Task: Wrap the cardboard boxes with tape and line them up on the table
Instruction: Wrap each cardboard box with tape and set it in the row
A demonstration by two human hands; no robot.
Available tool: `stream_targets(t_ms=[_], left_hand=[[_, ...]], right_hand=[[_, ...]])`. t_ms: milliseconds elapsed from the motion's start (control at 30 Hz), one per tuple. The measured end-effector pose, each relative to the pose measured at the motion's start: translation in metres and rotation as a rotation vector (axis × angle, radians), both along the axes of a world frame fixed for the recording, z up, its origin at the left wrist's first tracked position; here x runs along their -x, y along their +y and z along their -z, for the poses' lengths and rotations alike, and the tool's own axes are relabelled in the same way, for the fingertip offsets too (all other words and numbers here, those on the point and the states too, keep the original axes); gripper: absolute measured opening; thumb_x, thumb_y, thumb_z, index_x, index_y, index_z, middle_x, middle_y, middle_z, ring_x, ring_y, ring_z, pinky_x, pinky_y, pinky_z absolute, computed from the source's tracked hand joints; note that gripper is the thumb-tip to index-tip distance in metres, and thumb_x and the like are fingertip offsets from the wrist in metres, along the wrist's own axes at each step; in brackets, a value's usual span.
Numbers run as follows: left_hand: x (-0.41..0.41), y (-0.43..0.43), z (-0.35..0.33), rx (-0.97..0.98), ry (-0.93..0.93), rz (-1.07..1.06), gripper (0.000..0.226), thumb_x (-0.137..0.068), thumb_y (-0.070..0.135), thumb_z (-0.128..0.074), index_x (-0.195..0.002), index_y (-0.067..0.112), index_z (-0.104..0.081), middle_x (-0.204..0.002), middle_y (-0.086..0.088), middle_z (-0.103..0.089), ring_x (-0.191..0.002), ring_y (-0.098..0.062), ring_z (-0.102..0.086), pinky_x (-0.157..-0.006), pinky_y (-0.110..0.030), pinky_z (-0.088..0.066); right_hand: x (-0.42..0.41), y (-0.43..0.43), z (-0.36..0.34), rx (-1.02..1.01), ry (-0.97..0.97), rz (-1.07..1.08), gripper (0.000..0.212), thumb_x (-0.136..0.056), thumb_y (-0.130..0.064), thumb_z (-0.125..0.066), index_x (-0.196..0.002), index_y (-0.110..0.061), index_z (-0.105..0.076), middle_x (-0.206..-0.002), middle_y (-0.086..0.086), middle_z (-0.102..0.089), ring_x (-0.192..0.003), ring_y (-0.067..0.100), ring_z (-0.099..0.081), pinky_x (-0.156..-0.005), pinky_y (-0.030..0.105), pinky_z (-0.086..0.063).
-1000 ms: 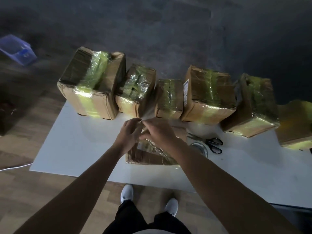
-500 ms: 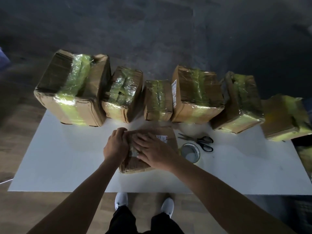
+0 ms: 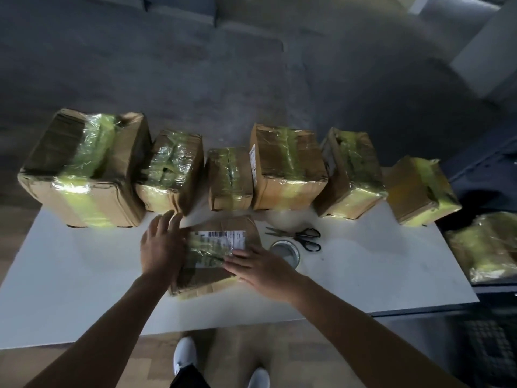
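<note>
Tape on the flat box point(image 3: 215, 249) is pressed down by the flat, open left hand point(image 3: 161, 247) and right hand point(image 3: 261, 268), with nothing gripped; placement into the wrapped row point(image 3: 288, 169) is judged next.

White table point(image 3: 70, 275) on wood floor point(image 3: 237, 340), dim light

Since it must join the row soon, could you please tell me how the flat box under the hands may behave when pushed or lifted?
The flat box lies low and wide, so it probably will not tip or roll. Its glossy tape may feel slippery, yet should slide easily on the smooth white table. Its creased cardboard looks soft and might dent.
</note>
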State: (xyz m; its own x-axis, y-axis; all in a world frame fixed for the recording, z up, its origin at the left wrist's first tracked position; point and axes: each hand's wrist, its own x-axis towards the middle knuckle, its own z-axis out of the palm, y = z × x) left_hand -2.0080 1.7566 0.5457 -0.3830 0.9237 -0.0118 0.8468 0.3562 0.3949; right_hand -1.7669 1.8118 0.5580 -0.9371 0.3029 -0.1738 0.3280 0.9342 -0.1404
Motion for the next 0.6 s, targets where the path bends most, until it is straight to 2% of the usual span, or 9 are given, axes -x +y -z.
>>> stream_targets(t_ms=[67,100,167,267,333,367,433,500,600], left_hand=[[-0.016,-0.008,-0.010,-0.045,0.067,0.269,0.047,-0.083,0.008,-0.066,-0.130,0.006,-0.058,-0.136,-0.017,-0.055,-0.122,-0.039,-0.054,-0.094,-0.052,-0.049],[-0.027,-0.017,-0.012,-0.036,0.085,0.381,0.043,-0.087,0.020,-0.062,-0.128,0.006,-0.060,-0.134,-0.016,-0.058,-0.119,-0.038,-0.058,-0.092,-0.051,-0.051],[-0.049,-0.034,-0.011,0.038,0.163,0.532,0.058,-0.096,0.045,-0.036,-0.133,0.005,-0.056,-0.139,-0.013,-0.053,-0.126,-0.034,-0.053,-0.098,-0.051,-0.047],[-0.061,-0.044,-0.007,0.132,0.294,0.563,0.077,-0.100,0.051,-0.006,-0.133,0.000,-0.053,-0.140,-0.015,-0.050,-0.130,-0.033,-0.048,-0.100,-0.053,-0.042],[-0.062,-0.039,-0.009,0.176,0.284,0.552,0.086,-0.099,0.049,0.007,-0.132,0.000,-0.056,-0.139,-0.017,-0.053,-0.129,-0.035,-0.048,-0.100,-0.054,-0.043],[-0.064,-0.038,-0.009,0.198,0.279,0.558,0.089,-0.097,0.050,0.011,-0.137,0.001,-0.051,-0.144,-0.017,-0.047,-0.135,-0.035,-0.042,-0.105,-0.053,-0.039],[-0.065,-0.037,0.002,0.229,0.289,0.553,0.078,-0.097,0.054,0.004,-0.150,0.005,-0.027,-0.158,-0.014,-0.021,-0.146,-0.031,-0.012,-0.117,-0.049,-0.019],[-0.065,-0.038,0.007,0.342,0.291,0.542,0.072,-0.100,0.054,-0.021,-0.154,0.009,-0.005,-0.162,-0.010,0.002,-0.145,-0.026,0.014,-0.120,-0.044,-0.001],[-0.084,-0.034,0.001,0.417,0.366,0.502,0.086,-0.096,0.063,-0.027,-0.153,0.003,-0.001,-0.161,-0.019,0.005,-0.148,-0.033,0.009,-0.120,-0.047,-0.003]], right_hand=[[0.002,-0.003,0.001,0.010,0.040,0.022,0.044,-0.101,-0.020,-0.045,-0.144,-0.010,-0.043,-0.147,0.008,-0.046,-0.141,0.026,-0.035,-0.115,0.046,-0.026],[0.001,-0.005,0.003,0.000,0.056,0.032,0.044,-0.101,-0.018,-0.046,-0.144,-0.010,-0.043,-0.147,0.008,-0.046,-0.140,0.026,-0.035,-0.116,0.046,-0.025],[0.000,-0.003,0.006,-0.039,0.082,0.030,0.047,-0.100,-0.017,-0.046,-0.146,-0.011,-0.040,-0.149,0.006,-0.043,-0.140,0.024,-0.035,-0.118,0.044,-0.021],[-0.003,0.004,0.006,-0.067,0.125,-0.020,0.054,-0.097,-0.019,-0.053,-0.147,-0.010,-0.036,-0.152,0.008,-0.039,-0.142,0.025,-0.030,-0.121,0.042,-0.012],[-0.011,0.007,0.006,-0.094,0.113,-0.058,0.056,-0.099,-0.022,-0.051,-0.150,-0.009,-0.031,-0.155,0.010,-0.033,-0.145,0.025,-0.024,-0.120,0.038,-0.003],[-0.017,0.010,0.006,-0.074,0.122,-0.063,0.054,-0.100,-0.021,-0.050,-0.149,-0.008,-0.032,-0.155,0.011,-0.033,-0.145,0.025,-0.024,-0.120,0.037,-0.002],[-0.029,0.017,0.006,-0.017,0.157,-0.071,0.047,-0.100,-0.015,-0.050,-0.145,-0.009,-0.040,-0.151,0.010,-0.040,-0.143,0.026,-0.029,-0.122,0.038,-0.010],[-0.033,0.020,0.005,-0.005,0.205,-0.093,0.044,-0.094,-0.008,-0.059,-0.137,-0.013,-0.053,-0.142,0.006,-0.052,-0.136,0.024,-0.043,-0.117,0.039,-0.029],[-0.028,0.016,0.010,-0.016,0.313,-0.068,0.039,-0.077,-0.008,-0.078,-0.115,-0.014,-0.070,-0.118,0.003,-0.070,-0.114,0.021,-0.062,-0.101,0.038,-0.048]])
